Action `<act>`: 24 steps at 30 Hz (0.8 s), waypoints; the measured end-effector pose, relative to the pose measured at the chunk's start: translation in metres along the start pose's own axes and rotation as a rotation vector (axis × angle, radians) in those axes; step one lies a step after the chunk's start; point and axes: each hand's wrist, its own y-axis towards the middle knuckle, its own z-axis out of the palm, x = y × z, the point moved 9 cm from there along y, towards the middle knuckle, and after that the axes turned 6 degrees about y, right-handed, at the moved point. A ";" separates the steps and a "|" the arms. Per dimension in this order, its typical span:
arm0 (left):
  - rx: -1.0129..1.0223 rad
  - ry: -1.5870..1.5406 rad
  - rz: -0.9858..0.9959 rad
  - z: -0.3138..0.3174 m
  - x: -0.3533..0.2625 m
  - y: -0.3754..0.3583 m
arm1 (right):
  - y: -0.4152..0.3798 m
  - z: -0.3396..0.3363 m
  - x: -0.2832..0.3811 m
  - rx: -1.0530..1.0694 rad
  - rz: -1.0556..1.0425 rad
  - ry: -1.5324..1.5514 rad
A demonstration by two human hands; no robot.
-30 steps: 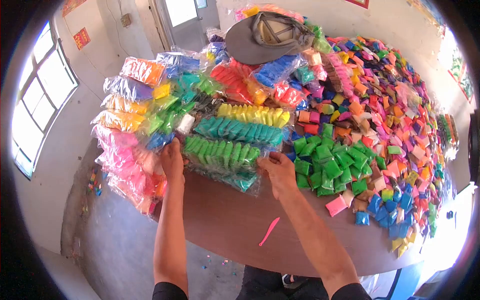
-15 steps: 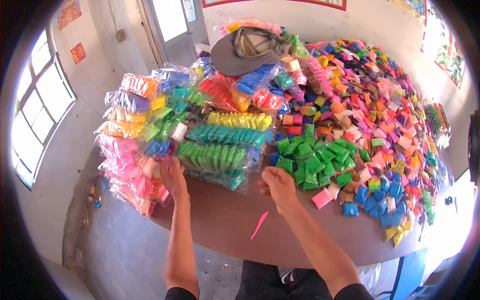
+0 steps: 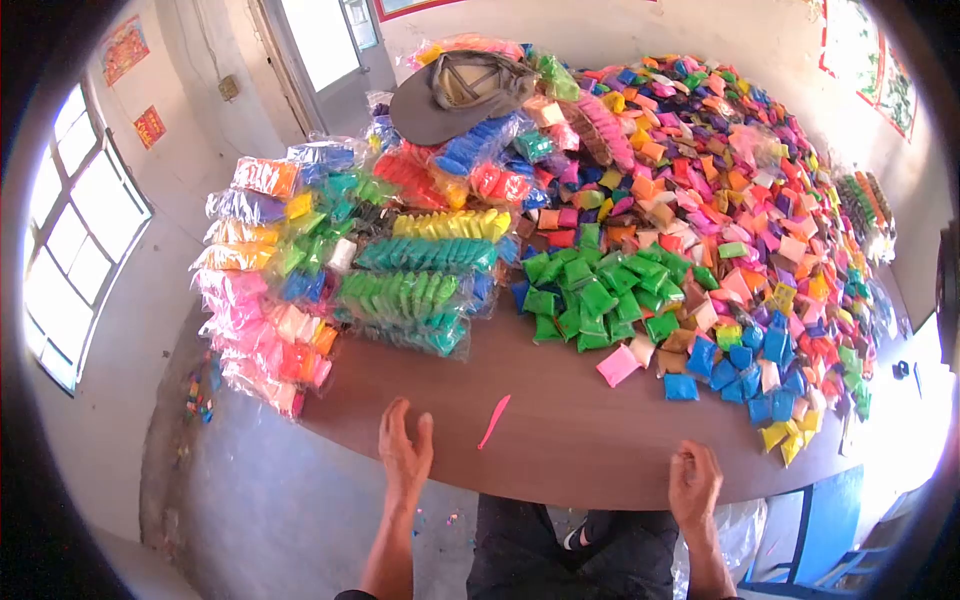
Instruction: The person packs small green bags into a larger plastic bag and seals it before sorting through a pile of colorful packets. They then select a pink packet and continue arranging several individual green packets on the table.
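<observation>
Here's my left hand [image 3: 404, 450] at the near edge of the brown table [image 3: 560, 440]: fingers parted, thumb standing off, nothing in it. My right hand [image 3: 696, 485] hangs over that same edge, fingers loosely curled; I see nothing in them, but the palm is hidden, so I can't tell how far it is closed or what might be inside. Both hands sit low and wide apart, a posture that suggests to me they're bearing no load.

Between them, nearer the left, lies a slim pink strip [image 3: 493, 421], slanted on the tabletop, touched by neither hand. Nearest the right hand among the packets is a blue packet [image 3: 681, 387], just beside a pink packet [image 3: 619, 366].

Further out, the bagged green row [image 3: 398, 294] lies with its packets ranked on edge, which I'd judge makes them compact. Behind it come a teal row [image 3: 428, 254] and a yellow row [image 3: 452, 225], one colour apiece, probably to keep shades apart. Loose green packets [image 3: 595, 298] bunch at the front of the mixed heap [image 3: 750, 220], handy for either arm, I reckon. And up top, a dark cap [image 3: 430, 112] rests on the bags, likely just parked there.
</observation>
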 end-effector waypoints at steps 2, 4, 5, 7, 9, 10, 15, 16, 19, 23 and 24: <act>0.027 0.139 0.047 0.007 -0.011 -0.013 | -0.012 -0.018 -0.023 -0.108 0.045 -0.023; 0.060 0.200 0.041 0.010 -0.018 -0.024 | -0.025 -0.027 -0.044 -0.214 0.026 -0.002; 0.068 0.191 0.016 0.010 -0.018 -0.020 | -0.028 -0.025 -0.047 -0.213 -0.022 -0.044; 0.062 0.170 -0.002 0.014 -0.012 -0.017 | -0.022 -0.023 -0.023 -0.237 -0.115 -0.142; 0.060 0.137 0.028 0.028 0.007 -0.024 | -0.025 -0.026 -0.028 -0.255 -0.068 -0.132; 0.061 0.144 0.037 0.031 0.004 -0.024 | -0.026 -0.027 -0.029 -0.273 -0.073 -0.120; 0.041 0.178 0.068 0.025 -0.001 -0.021 | -0.023 -0.035 -0.021 -0.278 -0.104 -0.119; 0.057 0.150 0.022 0.023 -0.007 -0.021 | -0.023 -0.035 -0.022 -0.277 -0.106 -0.110; 0.033 0.175 0.063 0.025 0.000 -0.021 | -0.023 -0.038 -0.019 -0.288 -0.115 -0.099; 0.038 0.179 0.059 0.026 0.000 -0.022 | -0.021 -0.038 -0.017 -0.297 -0.139 -0.085; 0.046 0.177 0.062 0.025 -0.001 -0.021 | -0.022 -0.038 -0.016 -0.300 -0.146 -0.081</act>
